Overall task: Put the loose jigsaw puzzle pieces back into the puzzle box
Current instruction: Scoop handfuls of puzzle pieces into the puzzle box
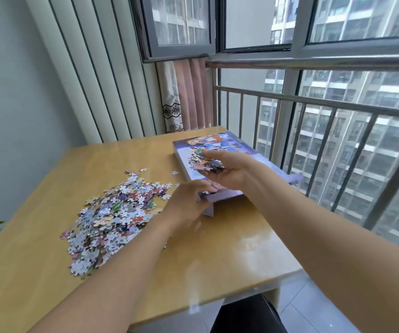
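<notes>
Two bare forearms extend over one glossy yellow-tan worktop (pixel 217 255). One large heap of loose multicoloured jigsaw pieces (pixel 112 217) lies on the left half of the worktop, directly left of the left hand (pixel 188 203); the pieces are too many to count, and a few strays (pixel 175 173) lie apart beyond the heap. The left hand rests at the near corner of the one flat purple cardboard puzzle box (pixel 217 150), fingers curled onto the box's near end flap (pixel 214 197); motion blur prevents telling whether it grips the flap or only touches it. The box lies flat on the far right part of the worktop, printed picture face up, its long side running away from the viewer beside the metal balcony railing (pixel 313 104). The right hand (pixel 227 171) is above the box's top face, palm turned upward and cupped, fingers and thumb closed around one handful of puzzle pieces (pixel 204 162). Beyond the worktop hangs one pink curtain (pixel 188 97) beside a grey-framed window (pixel 181 27).
</notes>
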The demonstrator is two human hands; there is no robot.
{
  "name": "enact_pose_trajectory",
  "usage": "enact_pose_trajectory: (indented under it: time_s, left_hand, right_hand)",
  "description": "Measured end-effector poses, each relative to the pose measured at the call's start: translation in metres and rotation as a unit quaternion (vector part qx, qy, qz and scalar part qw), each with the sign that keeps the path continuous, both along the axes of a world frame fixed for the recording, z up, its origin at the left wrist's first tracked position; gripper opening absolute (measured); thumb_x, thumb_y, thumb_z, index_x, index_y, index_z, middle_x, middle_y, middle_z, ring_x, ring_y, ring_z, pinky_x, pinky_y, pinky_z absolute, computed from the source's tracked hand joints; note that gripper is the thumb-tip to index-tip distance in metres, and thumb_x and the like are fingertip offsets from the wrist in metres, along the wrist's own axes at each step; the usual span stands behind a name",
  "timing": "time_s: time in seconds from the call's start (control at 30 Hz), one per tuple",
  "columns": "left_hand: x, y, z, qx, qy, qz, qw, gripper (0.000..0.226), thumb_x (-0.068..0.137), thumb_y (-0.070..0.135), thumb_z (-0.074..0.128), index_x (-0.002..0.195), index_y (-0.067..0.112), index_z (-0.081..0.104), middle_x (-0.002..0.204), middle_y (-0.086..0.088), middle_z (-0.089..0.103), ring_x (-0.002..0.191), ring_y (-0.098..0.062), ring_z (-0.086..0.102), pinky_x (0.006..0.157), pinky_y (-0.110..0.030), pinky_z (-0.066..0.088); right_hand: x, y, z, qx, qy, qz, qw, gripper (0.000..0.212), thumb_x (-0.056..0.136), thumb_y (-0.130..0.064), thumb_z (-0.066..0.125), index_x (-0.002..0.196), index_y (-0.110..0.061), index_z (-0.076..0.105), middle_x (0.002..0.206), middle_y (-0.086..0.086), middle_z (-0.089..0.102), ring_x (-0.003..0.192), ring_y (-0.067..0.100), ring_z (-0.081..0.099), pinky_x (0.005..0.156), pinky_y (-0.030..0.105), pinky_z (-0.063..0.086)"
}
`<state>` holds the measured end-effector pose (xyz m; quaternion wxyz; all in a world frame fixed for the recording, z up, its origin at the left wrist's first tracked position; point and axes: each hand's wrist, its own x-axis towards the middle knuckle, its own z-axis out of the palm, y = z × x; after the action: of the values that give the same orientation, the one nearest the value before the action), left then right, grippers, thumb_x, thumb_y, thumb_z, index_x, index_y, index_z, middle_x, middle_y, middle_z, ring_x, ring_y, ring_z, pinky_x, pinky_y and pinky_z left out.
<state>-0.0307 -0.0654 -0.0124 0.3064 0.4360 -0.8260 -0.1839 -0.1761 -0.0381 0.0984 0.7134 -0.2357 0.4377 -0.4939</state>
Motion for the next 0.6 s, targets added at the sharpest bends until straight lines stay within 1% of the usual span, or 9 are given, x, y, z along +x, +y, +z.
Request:
enact_pose_trajectory:
  time_s: [0.03,0.07,0.17,0.27,0.37,0.4,0.47,0.53,0.6]
  left_hand:
    - [-0.001,0.002,0.002,0.007,0.021,0.013,1.0,0.01,0.091,0.032,0.069,0.084,0.028,0.075,0.081,0.023,0.069,0.079,0.004,0.063,0.069,-0.012,0.045]
    - [-0.002,0.003,0.004,0.013,0.039,0.035,0.999,0.024,0.095,0.041,0.064,0.079,0.027,0.075,0.067,0.027,0.065,0.068,0.008,0.058,0.061,-0.01,0.04]
    - [-0.005,0.002,0.016,0.017,0.088,0.086,0.992,0.033,0.098,0.04,0.061,0.072,0.023,0.072,0.048,0.027,0.054,0.053,0.009,0.048,0.053,-0.013,0.034]
    - [-0.004,-0.005,0.027,0.056,0.12,0.139,0.981,0.038,0.094,0.026,0.062,0.056,0.021,0.059,0.051,0.015,0.057,0.051,-0.004,0.045,0.053,-0.024,0.033]
    - [-0.002,-0.014,0.041,0.092,0.1,0.172,0.976,0.02,0.09,0.012,0.056,0.076,0.003,0.067,0.072,-0.009,0.068,0.063,-0.022,0.049,0.057,-0.034,0.041]
    - [-0.001,-0.016,0.046,0.089,0.096,0.173,0.976,0.021,0.092,0.015,0.058,0.081,0.001,0.069,0.077,-0.013,0.07,0.066,-0.024,0.051,0.058,-0.035,0.044]
    - [0.0,-0.019,0.056,0.085,0.131,0.162,0.974,0.041,0.095,0.034,0.064,0.084,-0.005,0.069,0.077,-0.015,0.068,0.067,-0.02,0.051,0.061,-0.036,0.043]
    - [0.001,-0.019,0.064,0.093,0.168,0.161,0.968,0.057,0.094,0.047,0.063,0.089,-0.01,0.067,0.075,-0.013,0.063,0.069,-0.017,0.049,0.065,-0.036,0.044]
    - [0.002,-0.021,0.071,0.094,0.181,0.167,0.965,0.057,0.094,0.048,0.063,0.095,-0.008,0.069,0.084,-0.017,0.07,0.072,-0.018,0.052,0.07,-0.039,0.05]
  right_hand:
    - [-0.002,0.0,0.0,-0.001,-0.003,-0.001,1.0,0.011,0.092,-0.004,0.069,0.095,0.006,0.066,0.107,0.022,0.064,0.09,0.029,0.068,0.076,0.039,0.062]
    - [-0.003,0.002,-0.001,0.0,-0.014,-0.003,1.0,0.013,0.092,-0.005,0.07,0.099,0.006,0.066,0.111,0.021,0.064,0.095,0.029,0.068,0.08,0.04,0.062]
    - [-0.002,0.007,0.002,-0.011,-0.028,-0.008,1.0,0.03,0.09,-0.003,0.071,0.118,0.007,0.062,0.125,0.023,0.062,0.107,0.032,0.068,0.082,0.045,0.061]
    - [0.0,0.02,0.005,-0.038,-0.032,0.004,0.999,0.018,0.091,-0.001,0.069,0.104,0.01,0.063,0.114,0.027,0.066,0.091,0.035,0.069,0.068,0.047,0.062]
    - [-0.004,0.031,-0.004,-0.037,-0.06,0.005,0.997,0.011,0.092,0.0,0.067,0.097,0.01,0.066,0.098,0.024,0.071,0.084,0.031,0.071,0.062,0.041,0.064]
    - [-0.007,0.033,-0.009,-0.033,-0.054,0.003,0.998,0.01,0.093,-0.001,0.066,0.096,0.008,0.066,0.092,0.022,0.072,0.08,0.028,0.071,0.063,0.039,0.064]
    - [-0.015,0.037,-0.023,-0.019,-0.031,-0.011,0.999,0.009,0.094,-0.004,0.065,0.097,0.005,0.065,0.085,0.018,0.072,0.076,0.025,0.07,0.069,0.036,0.063]
    - [-0.023,0.039,-0.033,0.001,-0.024,-0.033,0.999,0.011,0.094,-0.004,0.065,0.099,0.006,0.063,0.091,0.019,0.069,0.078,0.025,0.069,0.071,0.037,0.061]
    - [-0.03,0.036,-0.035,0.019,-0.017,-0.054,0.998,0.011,0.094,-0.002,0.066,0.098,0.007,0.062,0.095,0.021,0.067,0.08,0.028,0.069,0.068,0.039,0.062]
